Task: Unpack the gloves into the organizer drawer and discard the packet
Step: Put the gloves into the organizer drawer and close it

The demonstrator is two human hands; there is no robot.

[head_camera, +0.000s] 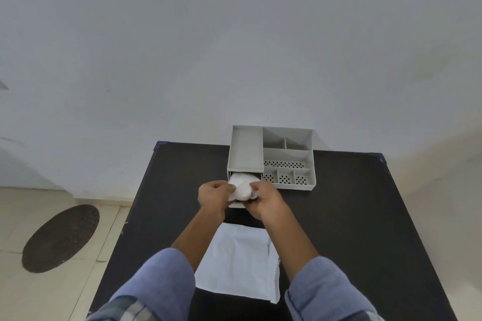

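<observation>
- Nearest me, the white packet lies flat between my blue sleeves.
- My left hand and right hand both pinch the bunched white gloves, fingers curled closed.
- The gloves sit over the open organizer drawer.

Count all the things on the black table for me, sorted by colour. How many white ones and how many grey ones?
White: 2, the bundle of gloves held by the left hand and right hand, and the flat packet.
Grey: 1, the organizer with its drawer pulled open.
Total: 3 things on the table.
</observation>
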